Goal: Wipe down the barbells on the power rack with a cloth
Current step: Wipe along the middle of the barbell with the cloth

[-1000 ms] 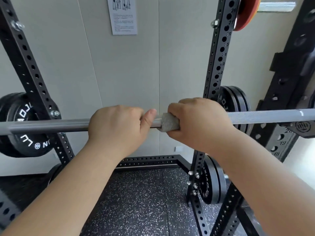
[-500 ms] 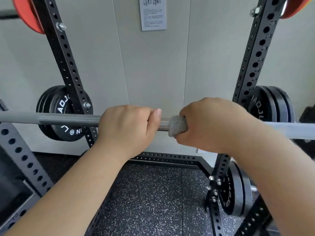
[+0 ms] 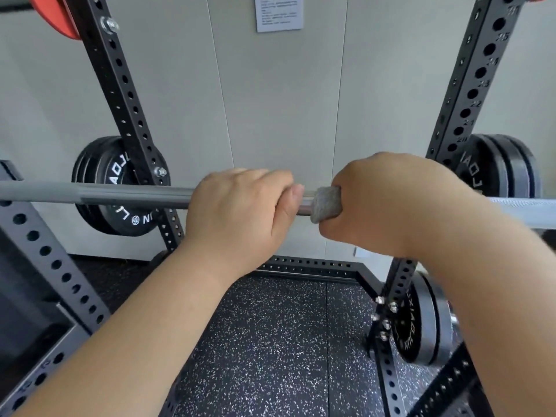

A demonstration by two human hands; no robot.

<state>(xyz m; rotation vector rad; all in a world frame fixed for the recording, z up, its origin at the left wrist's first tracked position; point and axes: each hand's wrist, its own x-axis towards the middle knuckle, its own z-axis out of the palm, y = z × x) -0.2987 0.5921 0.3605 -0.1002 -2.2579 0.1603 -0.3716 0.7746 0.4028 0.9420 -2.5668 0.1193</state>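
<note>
Barbell [image 3: 132, 197]: lies level across the rack, in front of the person and square to both forearms. Only one view, from the head camera.

Long axis: runs left to right across the whole picture. The left end passes in front of the left rack post [image 3: 126, 94] and out of frame. The right end passes near the right rack post [image 3: 469, 94] and out of frame too. Neither end shows.

Left hand [image 3: 240, 206]: bare, curled over the top of the bar, thumb along the bar toward the other hand. It holds the bar itself, no cloth under it.

Right hand [image 3: 391, 203]: clamped round the grey cloth [image 3: 326, 203], which is wrapped round the bar. Only the cloth's left edge sticks out of the fist.

Spacing: the hands sit near each other, not touching. A short shiny stretch of bare bar shows between thumb tip and cloth.

Judgement: wiping is under way near mid-bar. Any stroke must follow the long axis. Leftward, the cloth soon meets the left hand. Rightward, a long rough-looking stretch lies free. The right hand, already on the cloth, is the one placed to slide.

Background: black weight plates [image 3: 117, 188] hang behind the left post.
</note>
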